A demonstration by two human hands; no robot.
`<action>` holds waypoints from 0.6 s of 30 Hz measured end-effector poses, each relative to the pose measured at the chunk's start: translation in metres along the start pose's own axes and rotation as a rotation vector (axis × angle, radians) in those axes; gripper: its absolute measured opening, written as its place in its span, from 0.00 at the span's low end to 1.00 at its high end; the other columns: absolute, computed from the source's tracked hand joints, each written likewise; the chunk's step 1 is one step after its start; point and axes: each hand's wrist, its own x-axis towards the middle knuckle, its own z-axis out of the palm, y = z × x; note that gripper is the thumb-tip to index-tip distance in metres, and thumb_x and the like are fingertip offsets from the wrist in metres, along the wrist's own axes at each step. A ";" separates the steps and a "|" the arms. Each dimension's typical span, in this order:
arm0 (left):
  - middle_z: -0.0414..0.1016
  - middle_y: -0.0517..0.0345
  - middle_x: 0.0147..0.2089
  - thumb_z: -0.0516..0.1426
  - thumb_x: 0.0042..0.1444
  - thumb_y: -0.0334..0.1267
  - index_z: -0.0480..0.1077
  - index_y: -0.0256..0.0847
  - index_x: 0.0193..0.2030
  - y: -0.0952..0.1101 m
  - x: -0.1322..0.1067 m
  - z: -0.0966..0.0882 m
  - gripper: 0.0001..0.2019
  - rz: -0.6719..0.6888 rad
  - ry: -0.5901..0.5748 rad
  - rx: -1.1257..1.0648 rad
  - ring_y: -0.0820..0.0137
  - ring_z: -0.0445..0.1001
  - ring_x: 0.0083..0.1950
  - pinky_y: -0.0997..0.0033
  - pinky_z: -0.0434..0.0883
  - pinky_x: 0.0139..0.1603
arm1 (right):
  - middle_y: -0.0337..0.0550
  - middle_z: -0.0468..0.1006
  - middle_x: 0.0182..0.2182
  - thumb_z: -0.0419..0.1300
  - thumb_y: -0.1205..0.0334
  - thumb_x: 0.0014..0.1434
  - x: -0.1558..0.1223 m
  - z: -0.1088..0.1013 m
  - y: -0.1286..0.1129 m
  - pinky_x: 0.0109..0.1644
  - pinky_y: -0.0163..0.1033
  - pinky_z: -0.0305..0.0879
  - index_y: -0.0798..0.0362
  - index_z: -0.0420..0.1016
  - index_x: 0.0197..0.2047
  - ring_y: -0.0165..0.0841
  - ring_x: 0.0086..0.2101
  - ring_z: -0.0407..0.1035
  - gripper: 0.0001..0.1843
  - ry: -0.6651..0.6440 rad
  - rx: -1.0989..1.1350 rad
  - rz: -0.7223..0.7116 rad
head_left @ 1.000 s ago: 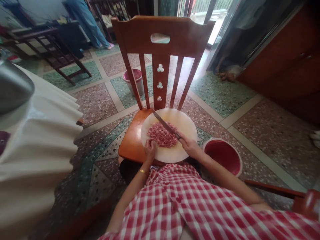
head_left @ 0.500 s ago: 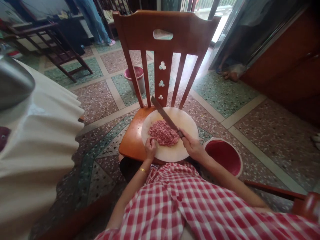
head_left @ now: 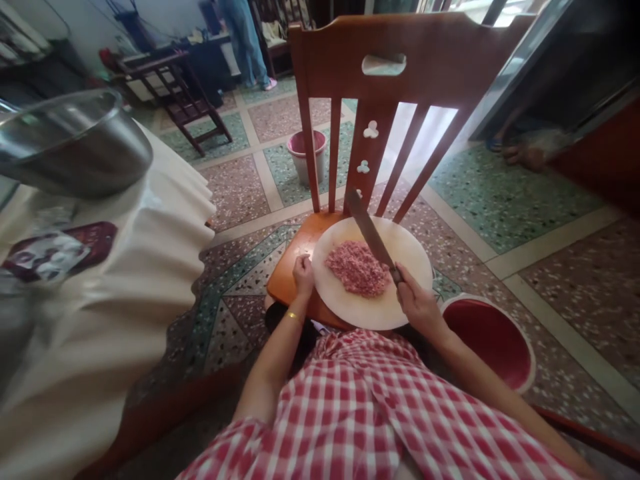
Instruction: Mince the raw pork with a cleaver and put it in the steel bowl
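Terrazzo floor (head_left: 237,193) shows around the wooden chair (head_left: 385,87), now framed with more of the cloth-draped desk (head_left: 140,280) at nine o'clock. Half a second earlier the left hand (head_left: 303,270) was by the minced meat (head_left: 357,267); it has shifted to the round board's (head_left: 370,317) nine o'clock edge, fingers curled into a loose fist. At four o'clock the right hand (head_left: 415,300) still grips the handle of the knife (head_left: 373,233), its blade pointing to eleven. That blade covers part of the meat; whether they touch is hard to tell. Frame cuts the metal bowl (head_left: 95,153) at ten. Pale rim rings the meat, widest toward five, and floor separates desk from chair
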 end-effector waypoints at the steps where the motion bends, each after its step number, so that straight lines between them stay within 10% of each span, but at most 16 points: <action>1: 0.75 0.51 0.41 0.48 0.58 0.35 0.70 0.38 0.40 -0.006 0.015 -0.004 0.11 0.017 -0.020 0.058 0.67 0.73 0.43 0.67 0.68 0.49 | 0.53 0.79 0.45 0.44 0.54 0.65 0.000 0.007 0.006 0.46 0.44 0.72 0.57 0.59 0.65 0.39 0.40 0.76 0.29 -0.031 -0.010 0.020; 6: 0.76 0.46 0.37 0.52 0.53 0.31 0.72 0.37 0.33 -0.033 0.068 -0.007 0.07 0.015 -0.215 0.357 0.63 0.73 0.42 0.64 0.67 0.48 | 0.50 0.75 0.51 0.46 0.54 0.64 -0.006 0.023 0.031 0.54 0.47 0.67 0.52 0.67 0.60 0.41 0.51 0.70 0.25 -0.174 -0.038 0.084; 12: 0.74 0.47 0.34 0.53 0.50 0.30 0.70 0.39 0.28 -0.038 0.083 0.007 0.06 0.019 -0.304 0.465 0.64 0.71 0.42 0.65 0.65 0.48 | 0.44 0.80 0.32 0.44 0.51 0.66 -0.008 -0.006 0.005 0.34 0.38 0.73 0.53 0.55 0.67 0.34 0.27 0.74 0.30 -0.133 0.079 0.092; 18: 0.73 0.49 0.32 0.50 0.55 0.32 0.70 0.38 0.29 -0.015 0.102 0.008 0.08 -0.018 -0.247 0.431 0.66 0.70 0.36 0.66 0.67 0.43 | 0.49 0.79 0.46 0.45 0.50 0.64 -0.007 0.031 0.035 0.48 0.46 0.71 0.50 0.71 0.57 0.42 0.46 0.74 0.26 -0.163 0.041 0.095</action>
